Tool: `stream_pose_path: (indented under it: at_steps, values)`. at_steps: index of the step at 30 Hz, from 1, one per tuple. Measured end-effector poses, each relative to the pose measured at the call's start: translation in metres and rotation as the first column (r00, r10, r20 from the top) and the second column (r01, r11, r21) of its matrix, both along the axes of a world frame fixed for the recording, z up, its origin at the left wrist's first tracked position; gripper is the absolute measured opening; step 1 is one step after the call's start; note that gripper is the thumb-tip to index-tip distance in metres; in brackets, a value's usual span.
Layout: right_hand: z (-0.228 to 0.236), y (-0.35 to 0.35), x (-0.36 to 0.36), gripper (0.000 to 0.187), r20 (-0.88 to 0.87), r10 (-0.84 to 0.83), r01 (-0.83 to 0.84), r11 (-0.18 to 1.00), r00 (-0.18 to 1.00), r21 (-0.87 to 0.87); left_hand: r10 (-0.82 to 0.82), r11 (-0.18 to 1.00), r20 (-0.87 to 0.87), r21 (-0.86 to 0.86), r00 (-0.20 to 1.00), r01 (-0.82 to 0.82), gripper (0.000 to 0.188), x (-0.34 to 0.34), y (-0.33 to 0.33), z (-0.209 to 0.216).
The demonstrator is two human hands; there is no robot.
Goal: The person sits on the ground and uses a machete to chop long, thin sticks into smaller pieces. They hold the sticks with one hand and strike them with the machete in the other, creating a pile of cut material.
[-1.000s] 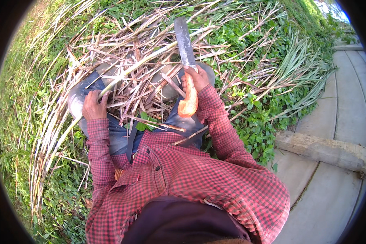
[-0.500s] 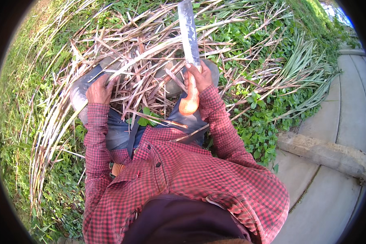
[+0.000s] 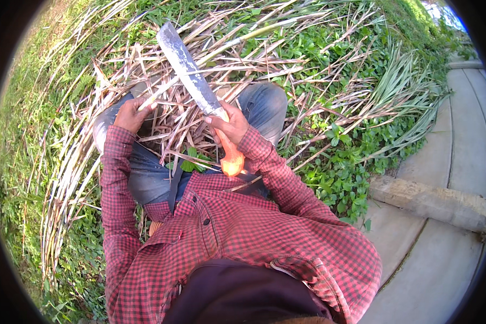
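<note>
My right hand [image 3: 231, 125] is wrapped round the orange-brown wooden handle of a machete [image 3: 189, 70]. Its broad, worn grey blade points up and to the left, lying across a long pale stalk [image 3: 221, 49]; whether the two touch I cannot tell. Near my left knee, my left hand [image 3: 130, 114] pinches the lower end of that stalk, which slants away to the upper right. Beneath both hands, dry brown leaf strips and stalk pieces [image 3: 183, 121] are heaped between and over my legs.
A long bundle of thin stalks [image 3: 65, 200] curves along my left side. Green leafy plants [image 3: 329, 178] and cut green leaves [image 3: 399, 92] lie to the right. Beyond them are concrete slabs [image 3: 437, 259] with a rounded beam [image 3: 432, 205] across them.
The machete has swung left and tilted, its blade now over the stalk. My right hand has moved left and nearer my body. My left hand has shifted slightly left, still on the stalk.
</note>
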State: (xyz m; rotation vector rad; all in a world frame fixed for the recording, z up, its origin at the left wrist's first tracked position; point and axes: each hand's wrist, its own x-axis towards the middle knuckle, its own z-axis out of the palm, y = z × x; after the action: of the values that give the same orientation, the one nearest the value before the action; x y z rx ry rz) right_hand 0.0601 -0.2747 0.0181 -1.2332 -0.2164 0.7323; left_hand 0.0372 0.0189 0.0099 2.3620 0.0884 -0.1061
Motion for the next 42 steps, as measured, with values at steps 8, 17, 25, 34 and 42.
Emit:
stream_pose_path:
  at_steps: [8, 17, 25, 34, 42]
  values:
    - [-0.005, -0.001, 0.005, 0.032, 0.031, -0.126, 0.126, 0.992, 0.992, -0.007, 0.022, 0.998, -0.002, -0.054, 1.000, -0.022, 0.027, 0.016, -0.003, -0.007]
    - [0.001, 0.012, 0.010, 0.027, 0.057, -0.028, 0.031, 0.998, 0.998, -0.063, 0.006, 0.983, -0.143, -0.181, 0.990, -0.032, 0.029, 0.015, 0.006, -0.004]
    - [0.009, -0.014, 0.012, 0.034, 0.043, -0.036, 0.039, 0.996, 0.998, -0.077, -0.027, 0.992, 0.111, 0.124, 0.993, 0.013, 0.040, 0.005, -0.014, 0.010]
    - [0.120, -0.103, 0.085, 0.032, 0.901, 0.376, 0.711, 0.572, 0.215, -0.409, 0.013, 0.915, -0.382, -0.368, 0.924, -0.165, 0.038, 0.013, 0.021, -0.007]
    - [0.226, -0.075, 0.137, 0.026, 0.872, 0.457, 0.819, 0.559, -0.176, -0.128, -0.106, 0.856, -0.620, -0.455, 0.778, -0.246, 0.043, 0.016, 0.018, 0.015]
